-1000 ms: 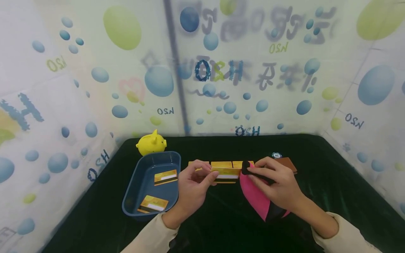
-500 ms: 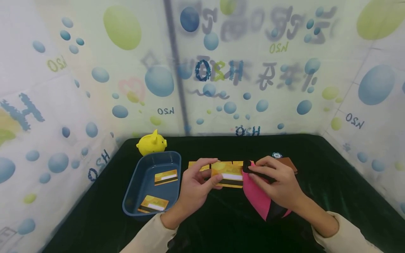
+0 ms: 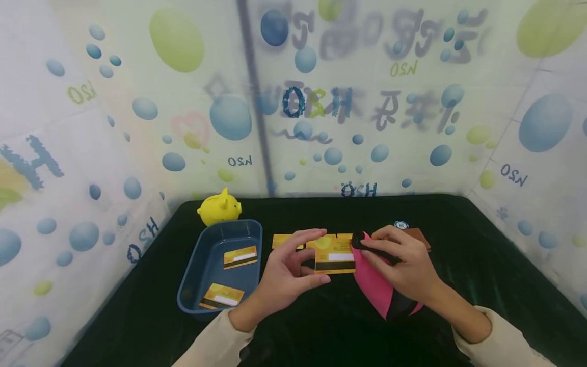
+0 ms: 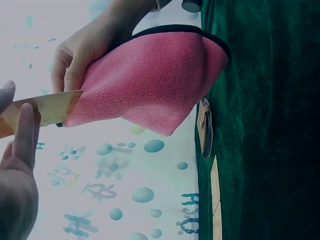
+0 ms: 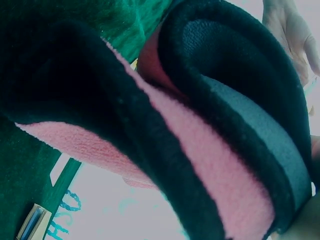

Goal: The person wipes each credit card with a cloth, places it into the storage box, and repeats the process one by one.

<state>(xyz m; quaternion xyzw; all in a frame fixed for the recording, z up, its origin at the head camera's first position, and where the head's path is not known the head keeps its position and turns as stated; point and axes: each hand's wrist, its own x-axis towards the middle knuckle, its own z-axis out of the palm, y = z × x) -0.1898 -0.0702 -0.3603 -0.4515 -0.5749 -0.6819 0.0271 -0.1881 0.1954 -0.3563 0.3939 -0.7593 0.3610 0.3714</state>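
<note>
In the head view my left hand [image 3: 286,270] is beside a gold bank card [image 3: 335,255] that stands upright, its printed side toward me. The index finger reaches above the card's top edge and the straight thumb lies below its bottom edge. In the left wrist view, fingertips [image 4: 25,117] overlap the card. My right hand [image 3: 405,262] pinches a pink cloth [image 3: 371,285] with black trim at the card's right edge. Its folds fill much of the right wrist view, where the pink cloth [image 5: 200,150] hides the right fingers.
Left of the hands stands a blue tray [image 3: 190,295] holding two gold cards [image 3: 240,257]. Behind it sits a yellow piggy bank [image 3: 219,207]. More gold cards [image 3: 282,239] lie behind the hands. A brown wallet [image 3: 419,238] and a round chip [image 3: 401,225] lie at right.
My left thumb and index finger have spread apart from their pinch on the card's left end. The card has turned to face me and shifted slightly right. The right hand has hardly moved.
</note>
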